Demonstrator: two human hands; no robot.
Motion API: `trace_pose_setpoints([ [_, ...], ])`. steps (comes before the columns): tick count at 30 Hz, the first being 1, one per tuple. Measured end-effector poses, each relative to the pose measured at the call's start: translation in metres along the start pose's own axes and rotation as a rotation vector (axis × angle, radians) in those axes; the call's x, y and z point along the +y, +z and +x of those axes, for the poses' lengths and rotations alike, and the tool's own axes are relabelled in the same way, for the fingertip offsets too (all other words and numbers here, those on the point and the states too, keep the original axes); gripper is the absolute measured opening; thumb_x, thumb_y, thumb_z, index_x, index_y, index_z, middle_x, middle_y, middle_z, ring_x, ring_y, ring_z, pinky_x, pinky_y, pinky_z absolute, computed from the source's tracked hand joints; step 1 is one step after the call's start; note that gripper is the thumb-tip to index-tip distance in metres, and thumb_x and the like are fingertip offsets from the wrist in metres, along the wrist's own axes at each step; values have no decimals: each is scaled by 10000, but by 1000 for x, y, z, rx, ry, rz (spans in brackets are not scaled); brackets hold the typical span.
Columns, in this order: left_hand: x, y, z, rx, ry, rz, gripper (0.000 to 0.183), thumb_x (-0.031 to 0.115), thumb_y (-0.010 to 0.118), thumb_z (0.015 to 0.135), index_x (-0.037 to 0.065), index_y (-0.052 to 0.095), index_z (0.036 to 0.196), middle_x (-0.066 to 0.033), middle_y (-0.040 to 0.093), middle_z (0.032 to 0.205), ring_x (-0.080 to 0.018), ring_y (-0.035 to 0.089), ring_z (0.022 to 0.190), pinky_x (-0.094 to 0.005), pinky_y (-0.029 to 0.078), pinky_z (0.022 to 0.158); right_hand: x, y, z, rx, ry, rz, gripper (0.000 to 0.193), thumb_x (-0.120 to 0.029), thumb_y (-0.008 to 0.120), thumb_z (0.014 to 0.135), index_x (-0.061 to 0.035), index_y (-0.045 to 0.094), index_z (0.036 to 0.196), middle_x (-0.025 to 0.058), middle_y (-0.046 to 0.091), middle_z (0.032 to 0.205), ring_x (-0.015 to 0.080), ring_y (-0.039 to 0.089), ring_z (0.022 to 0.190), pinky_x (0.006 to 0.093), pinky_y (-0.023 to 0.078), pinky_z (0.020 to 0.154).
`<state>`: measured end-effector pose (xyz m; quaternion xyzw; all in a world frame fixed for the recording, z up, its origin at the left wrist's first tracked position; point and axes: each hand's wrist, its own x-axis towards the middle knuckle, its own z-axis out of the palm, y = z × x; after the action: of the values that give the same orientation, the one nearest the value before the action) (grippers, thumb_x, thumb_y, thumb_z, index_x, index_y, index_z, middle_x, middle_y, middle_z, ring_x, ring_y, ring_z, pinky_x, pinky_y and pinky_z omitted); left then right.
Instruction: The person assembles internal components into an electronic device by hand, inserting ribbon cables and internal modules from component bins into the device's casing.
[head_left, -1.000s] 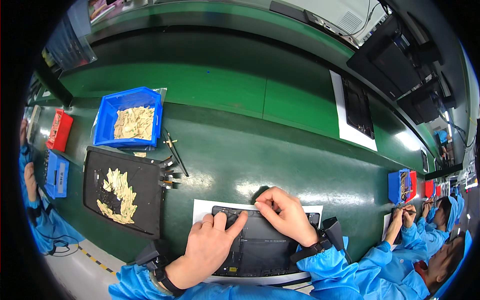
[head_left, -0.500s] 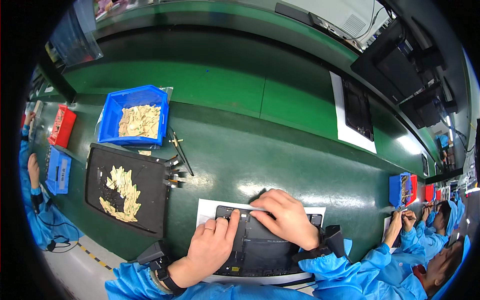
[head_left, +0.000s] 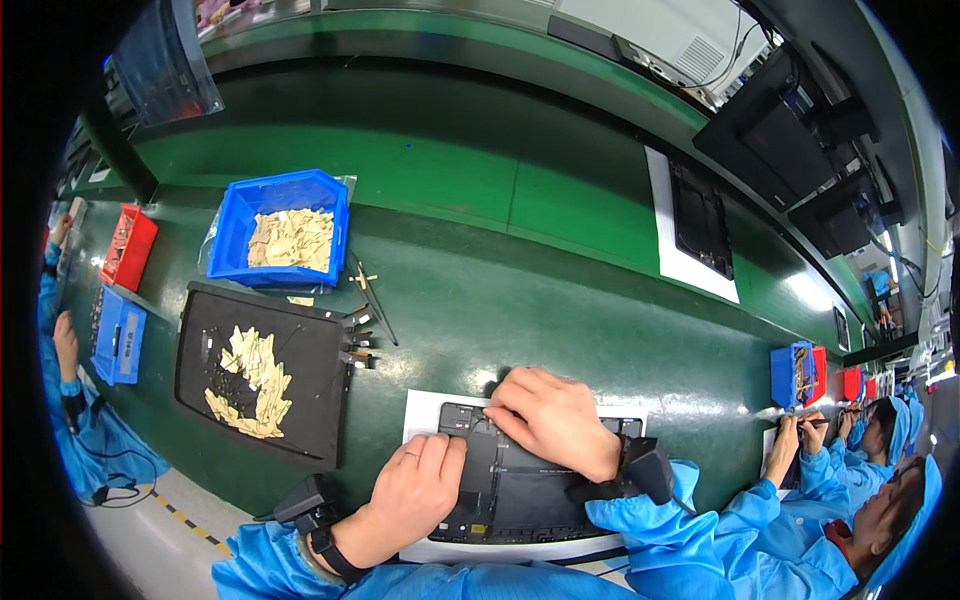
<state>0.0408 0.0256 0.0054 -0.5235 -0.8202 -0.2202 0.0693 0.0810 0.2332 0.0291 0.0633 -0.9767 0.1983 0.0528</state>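
1. Head view, grip: left hand (head_left: pixel 420 490) lies flat w/ fingers loosely together, palm down on the left part of the flat black rectangular device panel (head_left: pixel 520 490); thumb tip at its upper left corner. It presses, nothing clasped.
2. Right hand (head_left: pixel 555 420) is curled, fingertips (head_left: pixel 497 412) bent down onto the panel's top edge, near the upper left. Whether they pinch some small part there I can't tell; too small to see.
3. Panel sits on a white rectangular sheet (head_left: pixel 425 410) on the green workbench surface (head_left: pixel 560 300), right at the near edge, under both hands. Hands are close, nearly touching, right one above the left.
4. Containers: blue plastic bin (head_left: pixel 240 225), far left of the hands, holds a heap of pale yellowish flat pieces (head_left: pixel 292 240).
5. Black shallow tray (head_left: pixel 320 400), just in front of that bin and left of the panel, holds more pale pieces (head_left: pixel 255 385) spread out, plus small dark bits.
6. Thin tools (head_left: pixel 372 300) lie betw. tray and bin, on the bench.
7. Further left: red bin (head_left: pixel 130 245) and a small blue bin (head_left: pixel 120 335), beside a co-worker in blue.
8. Far right: small blue bin (head_left: pixel 795 372), near another worker's hands (head_left: pixel 790 440).
9. A second black panel on white sheet (head_left: pixel 700 225) lies well apart, upper right.
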Motion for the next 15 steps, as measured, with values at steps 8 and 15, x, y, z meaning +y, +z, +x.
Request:
trace_pose_setpoints([
  [8, 3, -3, 5, 52, 92, 95, 166, 150, 670, 740, 66, 622, 875, -67, 604, 948, -196, 572, 813, -314, 430, 662, -2, -9, 10, -121, 151, 99, 207, -308, 676, 831, -122, 602, 779, 32, 585, 791, 262, 618, 726, 381, 469, 576],
  [15, 3, 2, 11, 52, 147, 90, 188, 153, 636, 704, 58, 618, 865, -100, 624, 1092, -219, 561, 925, -339, 420, 745, -2, -15, 17, -252, 92, 62, 186, -265, 625, 862, -89, 581, 824, 49, 587, 829, 275, 632, 791, 391, 497, 607],
])
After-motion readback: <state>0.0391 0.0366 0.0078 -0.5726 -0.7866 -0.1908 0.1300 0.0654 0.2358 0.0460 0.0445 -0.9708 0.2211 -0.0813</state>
